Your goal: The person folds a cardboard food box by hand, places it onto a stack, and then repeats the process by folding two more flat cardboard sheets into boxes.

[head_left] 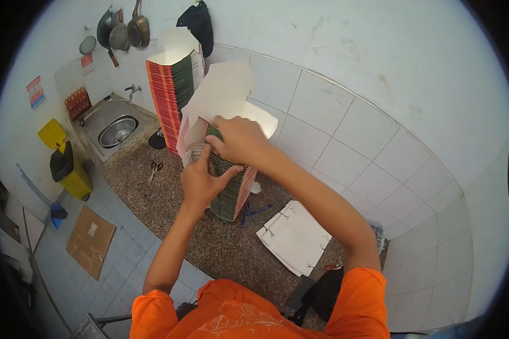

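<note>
A tall stack of nested folded cartons [231, 192], green and red on the outside and white inside, stands on the speckled granite counter [209, 243]. My right hand [238, 138] grips the top carton of that stack, whose white flaps [223, 93] stick up. My left hand [203, 181] presses flat against the near side of the stack, thumb up. A second, taller stack of the same cartons [172, 90] stands behind it, near the wall.
Flat white carton blanks [296, 237] lie on the counter to the right, with blue pens [254, 212] beside the stack. Scissors [155, 169] lie near a steel sink [116, 131]. Pans [121, 28] hang on the wall. A yellow bin [73, 175] and cardboard [90, 240] sit on the tiled floor.
</note>
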Tool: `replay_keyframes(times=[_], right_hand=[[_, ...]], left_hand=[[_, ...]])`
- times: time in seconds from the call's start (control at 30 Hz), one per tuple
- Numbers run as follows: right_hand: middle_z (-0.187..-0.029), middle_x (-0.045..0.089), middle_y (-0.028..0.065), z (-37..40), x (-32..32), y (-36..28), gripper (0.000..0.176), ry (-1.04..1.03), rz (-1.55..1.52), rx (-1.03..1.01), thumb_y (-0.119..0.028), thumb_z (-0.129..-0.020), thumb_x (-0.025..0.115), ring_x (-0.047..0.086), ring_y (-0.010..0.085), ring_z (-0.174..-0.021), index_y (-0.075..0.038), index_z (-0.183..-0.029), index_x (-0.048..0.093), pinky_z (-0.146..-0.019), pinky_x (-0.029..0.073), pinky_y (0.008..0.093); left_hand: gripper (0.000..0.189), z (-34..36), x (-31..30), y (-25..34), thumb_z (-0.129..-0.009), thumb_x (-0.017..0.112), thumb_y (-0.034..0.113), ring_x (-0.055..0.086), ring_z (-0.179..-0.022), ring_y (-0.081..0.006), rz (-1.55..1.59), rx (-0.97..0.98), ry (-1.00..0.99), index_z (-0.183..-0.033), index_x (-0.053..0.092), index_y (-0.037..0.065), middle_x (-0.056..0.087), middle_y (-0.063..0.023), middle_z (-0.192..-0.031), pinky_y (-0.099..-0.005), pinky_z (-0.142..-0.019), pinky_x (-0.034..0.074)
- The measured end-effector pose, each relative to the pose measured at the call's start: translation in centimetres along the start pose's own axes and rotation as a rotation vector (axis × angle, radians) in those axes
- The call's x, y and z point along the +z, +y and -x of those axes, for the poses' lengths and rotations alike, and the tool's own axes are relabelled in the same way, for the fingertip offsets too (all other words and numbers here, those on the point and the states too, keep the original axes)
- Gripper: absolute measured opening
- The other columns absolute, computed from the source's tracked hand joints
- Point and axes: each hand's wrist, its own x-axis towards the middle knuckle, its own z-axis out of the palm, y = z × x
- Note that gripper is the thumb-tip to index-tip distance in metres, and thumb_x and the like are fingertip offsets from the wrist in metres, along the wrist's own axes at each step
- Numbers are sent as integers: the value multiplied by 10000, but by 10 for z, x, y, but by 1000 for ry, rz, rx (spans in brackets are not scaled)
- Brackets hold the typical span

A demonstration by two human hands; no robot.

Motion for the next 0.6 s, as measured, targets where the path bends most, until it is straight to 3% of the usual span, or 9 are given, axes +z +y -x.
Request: replay_keyframes(times=[0.07, 0.17, 0.23, 0.37, 0.43, 0.47, 0.53, 0.57, 0.6], right_hand=[[-804, 695, 215, -11, 18, -1, 290, -17, 18, -12, -307, -924, 641, 698, 415, -780, -47, -1051, 647, -688, 547, 502], [-807, 701, 215, -13, 23, 2, 292, -42, 50, -75, -300, -910, 633, 700, 411, -744, -40, -1043, 656, -669, 551, 497], [-805, 704, 212, -8, 29, 2, 295, -52, 65, -117, -302, -911, 619, 698, 412, -720, -35, -1030, 660, -659, 551, 492], [-799, 707, 214, 7, 43, -6, 319, -111, 27, 8, -338, -931, 570, 707, 405, -753, -47, -998, 683, -670, 553, 488], [-801, 709, 212, 7, 33, -8, 342, -141, 2, 76, -368, -944, 554, 710, 403, -777, -57, -991, 690, -689, 552, 500], [-809, 713, 213, 5, 26, -7, 371, -158, -45, 130, -394, -957, 540, 712, 403, -797, -59, -1002, 694, -725, 549, 512], [-818, 716, 213, -3, 16, 6, 400, -166, -97, 190, -420, -971, 527, 713, 402, -818, -61, -1014, 697, -762, 547, 524], [-868, 724, 209, -13, 9, 19, 441, -48, -37, 234, -448, -987, 494, 712, 403, -858, -57, -1018, 697, -791, 540, 539], [-919, 732, 205, -22, 6, 36, 483, 64, 22, 278, -475, -1004, 462, 710, 403, -897, -54, -1022, 698, -820, 532, 553]], left_hand=[[751, 0, 1, -8, -685, 872, 611, 549, -438, -225, 21, 97, 85, -1134, 600, 73, 560, -23, -578, -381, -452, 441], [865, -2, -10, -9, -655, 886, 620, 594, -508, -218, 0, 28, 53, -1233, 528, 84, 585, -44, -610, -352, -506, 473], [849, 0, -4, -14, -670, 941, 422, 538, -470, -151, 13, 43, 35, -1289, 468, 85, 517, -17, -537, -311, -495, 447], [827, -1, 13, -23, -672, 951, 368, 556, -484, -155, 179, 105, 108, -1284, 472, 86, 561, -21, -586, -314, -498, 464], [819, 7, 10, -16, -683, 949, 342, 668, -704, -153, 277, -27, 35, -1300, 475, 86, 680, -113, -880, -285, -582, 501], [819, 13, 10, -12, -683, 949, 342, 668, -704, -153, 275, -15, 25, -1300, 475, 86, 680, -113, -880, -285, -582, 501], [764, 22, 13, -2, -716, 916, 288, 649, -1121, -240, 176, 166, 173, -1339, 513, 105, 615, -173, -1263, -359, -864, 527], [764, 20, 11, 4, -716, 916, 288, 649, -1121, -240, 176, 171, 168, -1339, 513, 105, 615, -173, -1263, -359, -864, 527], [724, 17, 4, 15, -739, 890, 258, 559, -1241, -280, 20, 332, 170, -1354, 533, 119, 574, -147, -1326, -426, -983, 451]])
